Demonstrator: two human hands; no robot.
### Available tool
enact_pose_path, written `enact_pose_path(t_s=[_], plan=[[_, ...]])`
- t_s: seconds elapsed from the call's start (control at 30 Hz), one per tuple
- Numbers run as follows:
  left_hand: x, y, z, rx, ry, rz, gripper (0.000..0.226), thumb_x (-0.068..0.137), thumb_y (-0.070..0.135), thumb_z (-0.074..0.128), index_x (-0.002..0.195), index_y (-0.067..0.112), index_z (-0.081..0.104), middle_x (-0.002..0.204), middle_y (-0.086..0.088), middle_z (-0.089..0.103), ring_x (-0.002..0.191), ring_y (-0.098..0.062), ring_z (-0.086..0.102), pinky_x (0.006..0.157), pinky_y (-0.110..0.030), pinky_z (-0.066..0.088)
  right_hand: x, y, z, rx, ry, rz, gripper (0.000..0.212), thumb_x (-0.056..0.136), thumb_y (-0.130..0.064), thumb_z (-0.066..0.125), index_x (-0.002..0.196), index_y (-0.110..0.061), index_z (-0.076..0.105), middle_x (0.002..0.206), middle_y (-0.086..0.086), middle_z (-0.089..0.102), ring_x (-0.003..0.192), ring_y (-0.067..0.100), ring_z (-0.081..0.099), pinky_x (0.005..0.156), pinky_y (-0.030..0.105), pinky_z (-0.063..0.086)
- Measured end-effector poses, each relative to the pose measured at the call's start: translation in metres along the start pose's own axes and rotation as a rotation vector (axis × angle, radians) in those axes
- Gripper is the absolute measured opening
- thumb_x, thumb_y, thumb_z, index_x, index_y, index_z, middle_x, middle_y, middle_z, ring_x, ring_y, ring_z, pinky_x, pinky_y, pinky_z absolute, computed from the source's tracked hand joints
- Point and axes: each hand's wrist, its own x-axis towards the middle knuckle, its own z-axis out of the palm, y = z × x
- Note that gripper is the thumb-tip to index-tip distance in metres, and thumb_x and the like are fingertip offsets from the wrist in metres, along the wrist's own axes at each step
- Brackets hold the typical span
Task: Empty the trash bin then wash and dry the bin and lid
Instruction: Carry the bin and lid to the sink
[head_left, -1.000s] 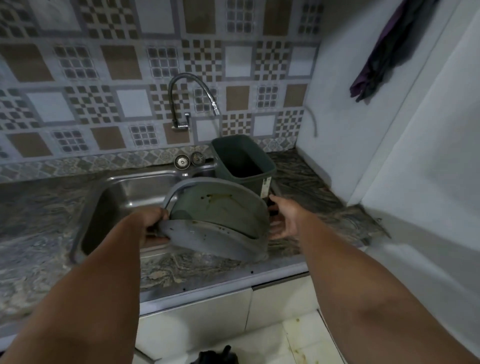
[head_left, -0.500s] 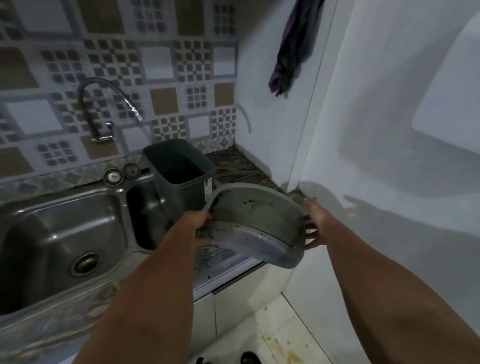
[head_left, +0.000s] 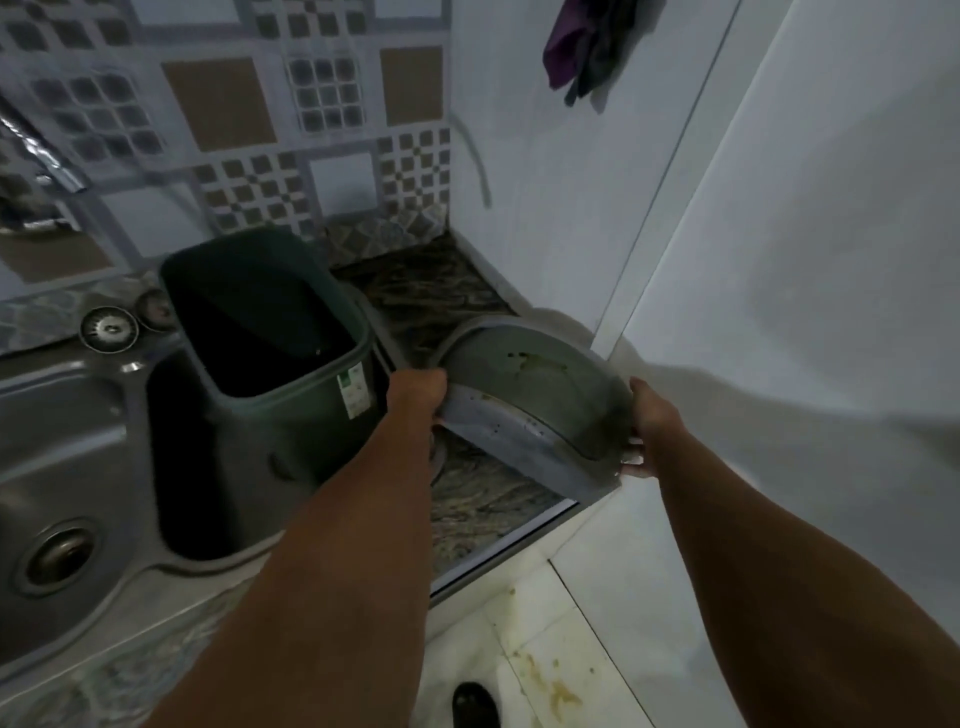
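I hold the grey bin lid (head_left: 535, 395) underside up over the stone counter (head_left: 467, 493) to the right of the sink. Brownish stains show on its inner face. My left hand (head_left: 418, 389) grips its left rim. My right hand (head_left: 647, 421) holds its right rim, fingers curled under the edge. The dark green bin (head_left: 270, 374) stands upright and open in the right sink basin, a small label on its front wall. Its inside is dark.
The steel sink (head_left: 67, 467) lies left with a drain (head_left: 57, 553). Two strainer plugs (head_left: 109, 327) sit on the sink's back ledge. The tap (head_left: 41, 171) is at far left. A white wall closes the right side; a dark cloth (head_left: 582, 47) hangs high. The floor tiles (head_left: 550, 675) are stained.
The lid has travelled from above the sink to over the counter's right end, both hands staying on its rim. The view has swung right, so the sink and bin now sit further left.
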Motion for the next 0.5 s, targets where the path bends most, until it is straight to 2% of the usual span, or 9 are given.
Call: enact_pose_path(t_s=[0.07,0.13,0.2,0.23,0.27,0.33,0.37,0.43,0.5], plan=[[0.020,0.005,0.008,0.015,0.027,0.003,0.022,0.099,0.021,0.057,0.113,0.007,0.048,0.081,-0.009,0.045,0.083,-0.032,0.052,0.099,-0.054,0.053,0.026,-0.009,0.010,-0.033,-0.016,0.015,0.073,0.091,-0.071,0.051,0.133,-0.011,0.054,0.130,0.015,0.060,0.116,0.044,0.059,0.104,0.060,0.050],[0.034,0.008,0.013,0.054,0.048,0.011,0.023,0.101,0.020,0.053,0.116,0.004,0.048,0.085,-0.012,0.049,0.088,-0.033,0.054,0.097,-0.051,0.054,0.067,-0.010,0.016,-0.054,0.002,0.027,0.099,0.070,-0.083,0.054,0.140,-0.014,0.055,0.134,0.016,0.061,0.112,0.045,0.061,0.099,0.061,0.052],[0.047,0.010,0.017,0.129,0.042,0.035,0.034,0.102,0.019,0.047,0.121,-0.009,0.052,0.091,-0.018,0.057,0.085,-0.034,0.059,0.087,-0.043,0.055,0.114,-0.003,0.020,-0.071,-0.001,0.033,0.109,0.060,-0.087,0.052,0.143,-0.017,0.054,0.140,0.016,0.059,0.114,0.046,0.060,0.098,0.063,0.052],[0.053,0.012,0.018,0.152,0.041,0.052,0.039,0.101,0.020,0.046,0.127,-0.008,0.055,0.099,-0.022,0.062,0.087,-0.035,0.061,0.085,-0.042,0.055,0.126,-0.002,0.023,-0.067,-0.007,0.038,0.109,0.061,-0.088,0.052,0.145,-0.019,0.053,0.143,0.015,0.057,0.118,0.046,0.058,0.098,0.065,0.051],[0.056,0.015,0.018,0.154,0.045,0.065,0.043,0.100,0.022,0.046,0.134,-0.004,0.055,0.115,-0.024,0.063,0.095,-0.038,0.063,0.088,-0.042,0.055,0.118,-0.005,0.026,-0.059,-0.017,0.047,0.107,0.064,-0.087,0.052,0.146,-0.020,0.051,0.143,0.015,0.056,0.120,0.046,0.057,0.098,0.068,0.050],[0.052,0.020,0.017,0.130,0.049,0.087,0.052,0.100,0.025,0.049,0.149,0.008,0.047,0.146,-0.020,0.051,0.124,-0.040,0.055,0.105,-0.044,0.049,0.092,-0.014,0.034,-0.055,-0.019,0.087,0.096,0.073,-0.081,0.056,0.144,-0.018,0.050,0.138,0.015,0.058,0.117,0.048,0.057,0.090,0.072,0.051],[0.046,0.021,0.016,0.127,0.048,0.110,0.054,0.101,0.026,0.049,0.153,0.012,0.043,0.154,-0.016,0.045,0.133,-0.039,0.049,0.110,-0.042,0.044,0.082,-0.017,0.037,-0.056,-0.011,0.102,0.087,0.079,-0.076,0.057,0.142,-0.016,0.051,0.135,0.015,0.059,0.115,0.048,0.057,0.086,0.072,0.052],[0.038,0.018,0.015,0.135,0.043,0.145,0.054,0.103,0.026,0.049,0.154,0.013,0.040,0.156,-0.015,0.043,0.136,-0.036,0.047,0.110,-0.039,0.041,0.079,-0.019,0.040,-0.076,0.013,0.118,0.075,0.086,-0.070,0.054,0.137,-0.016,0.052,0.132,0.016,0.060,0.112,0.049,0.058,0.083,0.070,0.055],[0.030,0.012,0.014,0.165,0.049,0.172,0.047,0.103,0.024,0.049,0.148,0.012,0.047,0.148,-0.017,0.052,0.129,-0.036,0.053,0.104,-0.038,0.045,0.080,-0.021,0.042,-0.149,0.033,0.110,0.077,0.086,-0.071,0.049,0.138,-0.014,0.053,0.133,0.017,0.060,0.113,0.048,0.059,0.089,0.068,0.054]])
